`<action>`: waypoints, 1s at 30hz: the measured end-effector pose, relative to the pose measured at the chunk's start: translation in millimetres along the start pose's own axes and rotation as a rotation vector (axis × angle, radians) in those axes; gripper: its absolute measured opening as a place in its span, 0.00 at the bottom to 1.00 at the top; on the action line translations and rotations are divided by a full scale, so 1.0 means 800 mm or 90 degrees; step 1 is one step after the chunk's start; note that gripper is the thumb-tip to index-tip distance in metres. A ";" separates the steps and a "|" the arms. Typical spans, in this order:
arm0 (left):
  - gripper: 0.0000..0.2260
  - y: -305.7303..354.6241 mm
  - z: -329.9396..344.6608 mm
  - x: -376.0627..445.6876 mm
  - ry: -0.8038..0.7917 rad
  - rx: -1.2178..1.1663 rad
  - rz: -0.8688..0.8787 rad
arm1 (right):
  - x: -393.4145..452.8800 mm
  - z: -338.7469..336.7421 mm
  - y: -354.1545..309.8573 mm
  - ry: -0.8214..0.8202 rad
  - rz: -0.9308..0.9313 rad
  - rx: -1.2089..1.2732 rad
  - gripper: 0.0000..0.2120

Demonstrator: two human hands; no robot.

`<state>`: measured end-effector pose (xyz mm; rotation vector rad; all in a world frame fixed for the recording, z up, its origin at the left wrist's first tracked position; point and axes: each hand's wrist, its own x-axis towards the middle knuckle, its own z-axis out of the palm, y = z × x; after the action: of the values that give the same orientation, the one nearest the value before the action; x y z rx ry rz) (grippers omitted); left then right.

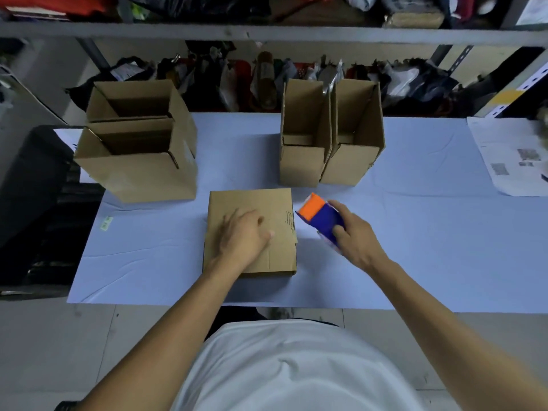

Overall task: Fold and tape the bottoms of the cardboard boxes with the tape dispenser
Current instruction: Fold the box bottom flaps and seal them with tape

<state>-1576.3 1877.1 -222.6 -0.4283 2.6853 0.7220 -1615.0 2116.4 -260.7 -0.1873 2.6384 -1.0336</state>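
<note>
Head view: the bench (pixel 415 232), covered in pale blue sheeting, carries every item; shelving (pixel 267 32) packed with bags stands behind it and a tiled floor lies in front. The landmark is the central cardboard box (pixel 252 209), lying bottom up near the bench's front edge with flaps folded shut. Behind it to the left sit two open boxes (pixel 136 161); behind it to the right, two narrower open boxes (pixel 329 137); far right, printed papers (pixel 510 161). The left hand (pixel 246 235) presses flat on the flaps, fingers relaxed. The right hand (pixel 355 235), its grip closed around the tape dispenser (pixel 321 219), holds it just right of the box. The cardboard is probably light and stiff; flaps likely spring up, so hold near the seam.
</note>
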 end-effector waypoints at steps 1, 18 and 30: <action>0.20 0.009 0.002 0.001 0.014 -0.090 0.019 | -0.002 -0.008 -0.006 0.001 0.015 0.040 0.27; 0.09 0.041 0.019 0.024 -0.081 -0.579 -0.118 | -0.012 -0.042 -0.021 -0.093 -0.165 -0.023 0.28; 0.13 0.039 0.034 0.038 0.024 -0.396 -0.176 | 0.034 -0.062 0.012 -0.201 -0.202 -0.143 0.33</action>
<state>-1608.9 1911.2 -243.5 -0.9439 2.3107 1.4585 -1657.1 2148.6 -239.0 -0.7726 2.4722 -0.7162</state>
